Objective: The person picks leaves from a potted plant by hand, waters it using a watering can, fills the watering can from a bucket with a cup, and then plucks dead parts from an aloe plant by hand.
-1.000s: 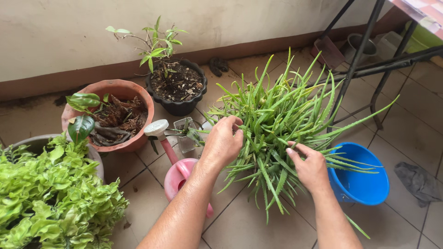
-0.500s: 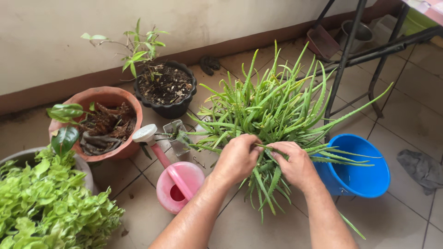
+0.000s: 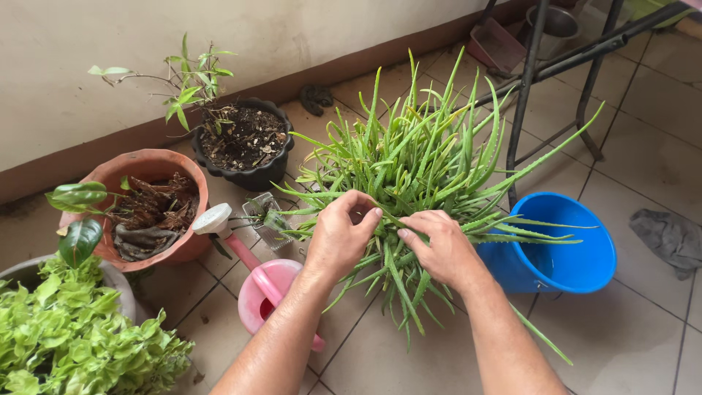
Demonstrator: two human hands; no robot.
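You are mid-sorting the aloe plant (image 3: 424,168) on the tiled floor beside the blue bucket (image 3: 578,252), left hand (image 3: 340,238) pinching one leaf, right hand (image 3: 439,249) curled among others; separate gently.

Daylit beige tiled floor (image 3: 643,168) meets a pale wall (image 3: 88,44) with brown skirting; black metal stand (image 3: 541,66) behind.

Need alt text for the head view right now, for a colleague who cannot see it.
Both hands, left hand and right hand, reach into the spiky leaves of an aloe plant on a tiled floor. A pink watering can sits to the left, a blue bucket to the right, potted plants along the wall.
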